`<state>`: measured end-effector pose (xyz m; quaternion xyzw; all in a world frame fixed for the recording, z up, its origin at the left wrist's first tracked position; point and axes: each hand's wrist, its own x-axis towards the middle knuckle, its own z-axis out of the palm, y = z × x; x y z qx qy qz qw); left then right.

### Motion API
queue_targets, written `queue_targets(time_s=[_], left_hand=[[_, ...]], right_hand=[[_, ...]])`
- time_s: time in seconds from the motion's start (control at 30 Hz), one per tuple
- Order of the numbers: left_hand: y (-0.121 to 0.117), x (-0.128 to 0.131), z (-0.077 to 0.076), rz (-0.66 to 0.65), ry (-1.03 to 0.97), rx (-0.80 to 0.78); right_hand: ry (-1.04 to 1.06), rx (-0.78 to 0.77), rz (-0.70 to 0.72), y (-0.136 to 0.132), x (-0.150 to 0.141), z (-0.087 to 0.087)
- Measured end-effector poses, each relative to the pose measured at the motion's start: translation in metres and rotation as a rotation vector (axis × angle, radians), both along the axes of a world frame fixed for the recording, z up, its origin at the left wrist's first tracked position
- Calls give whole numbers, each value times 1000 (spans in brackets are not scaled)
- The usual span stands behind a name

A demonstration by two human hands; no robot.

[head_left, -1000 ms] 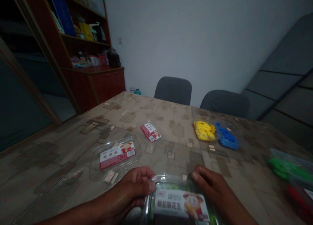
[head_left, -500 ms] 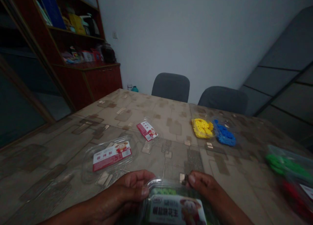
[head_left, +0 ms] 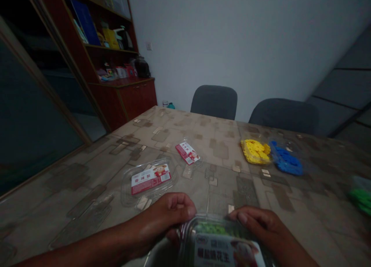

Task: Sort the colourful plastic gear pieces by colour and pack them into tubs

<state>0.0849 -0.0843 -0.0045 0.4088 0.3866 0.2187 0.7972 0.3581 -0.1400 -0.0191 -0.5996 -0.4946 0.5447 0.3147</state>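
A clear plastic box (head_left: 213, 229) with a labelled lid and light green pieces inside is at the bottom of the view, its near part cut off by the frame. My left hand (head_left: 174, 215) is closed on its far left corner, thumb on the rim. My right hand (head_left: 259, 222) has its fingers curled at the far right edge of the same box, thumb at the rim. Beyond my left hand lies a clear lid with a red and white label (head_left: 150, 178). A smaller labelled clear lid (head_left: 188, 152) rests farther back.
On the right of the patterned table (head_left: 214, 131) are a clear box of yellow pieces (head_left: 255, 151) and one of blue pieces (head_left: 286, 160). Green pieces (head_left: 361, 199) show at the right edge. Two grey chairs (head_left: 214, 101) stand behind the table.
The view has turned left, so the table items sit farther right in it. Both hands stay at the box; my right fingers have shifted slightly along its far edge.
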Motion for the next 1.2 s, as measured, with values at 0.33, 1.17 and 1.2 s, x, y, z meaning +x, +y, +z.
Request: queue_targets(time_s=[0.33,1.17,1.2], left_hand=[[-6,0,-16,51,-103,-169],[-24,10,-18,136,7,170],[-24,10,-20,131,23,187]], right_hand=[[-84,106,29,-2,-4,4],[122,-11,-200,-12,-13,25],[129,-23,-219,-15,-13,29]])
